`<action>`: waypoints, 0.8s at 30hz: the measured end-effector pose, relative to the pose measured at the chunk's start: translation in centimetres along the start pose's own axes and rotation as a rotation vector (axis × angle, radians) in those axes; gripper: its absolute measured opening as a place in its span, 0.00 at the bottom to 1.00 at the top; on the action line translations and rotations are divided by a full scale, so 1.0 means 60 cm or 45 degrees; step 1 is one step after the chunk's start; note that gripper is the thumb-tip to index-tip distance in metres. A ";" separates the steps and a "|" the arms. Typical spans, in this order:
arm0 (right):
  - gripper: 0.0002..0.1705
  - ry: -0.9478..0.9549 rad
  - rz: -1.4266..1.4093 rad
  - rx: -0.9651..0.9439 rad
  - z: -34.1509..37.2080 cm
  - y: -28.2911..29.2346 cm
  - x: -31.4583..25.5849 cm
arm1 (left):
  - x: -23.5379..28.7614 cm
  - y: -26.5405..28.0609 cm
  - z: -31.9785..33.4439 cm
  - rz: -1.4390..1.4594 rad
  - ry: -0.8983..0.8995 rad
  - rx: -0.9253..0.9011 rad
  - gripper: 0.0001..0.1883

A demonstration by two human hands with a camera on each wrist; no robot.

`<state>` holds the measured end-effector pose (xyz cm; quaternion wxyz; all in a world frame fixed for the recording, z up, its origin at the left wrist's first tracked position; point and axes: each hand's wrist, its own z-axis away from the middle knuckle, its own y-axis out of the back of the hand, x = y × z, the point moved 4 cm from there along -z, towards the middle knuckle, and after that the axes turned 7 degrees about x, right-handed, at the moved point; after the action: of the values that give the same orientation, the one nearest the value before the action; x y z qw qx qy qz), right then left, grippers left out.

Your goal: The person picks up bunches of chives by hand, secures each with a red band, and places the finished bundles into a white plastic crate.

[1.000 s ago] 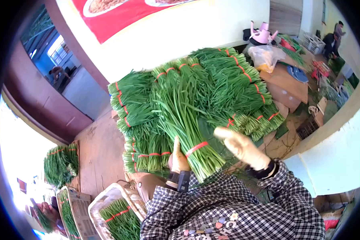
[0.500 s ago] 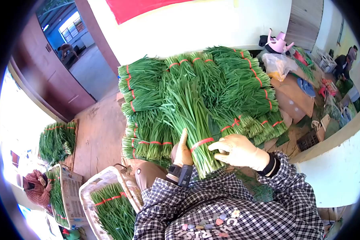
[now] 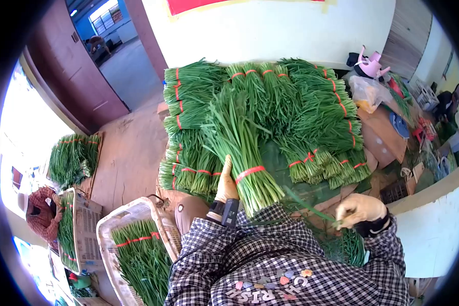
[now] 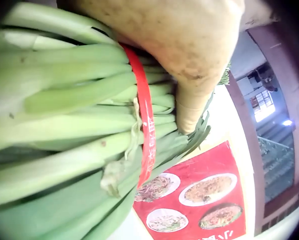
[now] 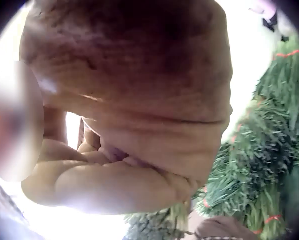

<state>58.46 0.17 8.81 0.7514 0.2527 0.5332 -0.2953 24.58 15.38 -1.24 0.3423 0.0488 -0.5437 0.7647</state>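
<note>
While the left hand [image 3: 226, 186] is gripping a red-banded bundle of leafy greens [image 3: 252, 191], the right hand [image 3: 359, 210] is pinching a long green leaf [image 3: 311, 206]

As the person is holding the bundle in front of the body, its leafy tips are pointing away toward the wall [image 3: 270, 30] and its pale cut ends are facing back toward the checked shirt [image 3: 270, 255]. The left hand is clasping the bundle's side, its thumb lying along the stalks close to the red band [image 3: 250, 173]. In the left wrist view, a withered scrap [image 4: 117, 172] is clinging to the stalks beside that band.

The right hand is hanging apart from the bundle, its fingers curling and closing on one end of the leaf. The leaf's other end is reaching almost to the cut ends; whether it is touching them, I cannot tell. In the right wrist view the fingers are bending inward, and the leaf is hidden.

Beyond the held bundle, a broad pile of similar banded bundles [image 3: 316, 107] is lying before the wall. To the person's left, a white plastic crate [image 3: 166, 224] is holding more banded greens [image 3: 145, 250], and a second crate [image 3: 89, 229] is standing farther out, where someone in a red top [image 3: 42, 217] is leaning over it. To the right of the pile, a pink watering can [image 3: 371, 66] is sitting near a clear plastic bag [image 3: 367, 92] and a blue slipper [image 3: 399, 125].
</note>
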 end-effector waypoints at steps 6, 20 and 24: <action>0.16 -0.019 1.254 0.904 -0.026 -0.023 0.014 | 0.010 0.026 -0.048 0.104 -0.196 -0.042 0.31; 0.12 0.489 1.767 1.215 -0.296 -0.120 -0.090 | 0.003 -0.026 0.030 0.088 -0.583 0.297 0.20; 0.11 0.563 1.569 1.316 -0.299 -0.116 -0.080 | 0.002 -0.017 0.029 0.024 -0.691 0.346 0.20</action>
<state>40.58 8.63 7.44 0.4460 0.8643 0.2320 0.0176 24.55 14.12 0.37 0.1677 0.2915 -0.5085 0.7927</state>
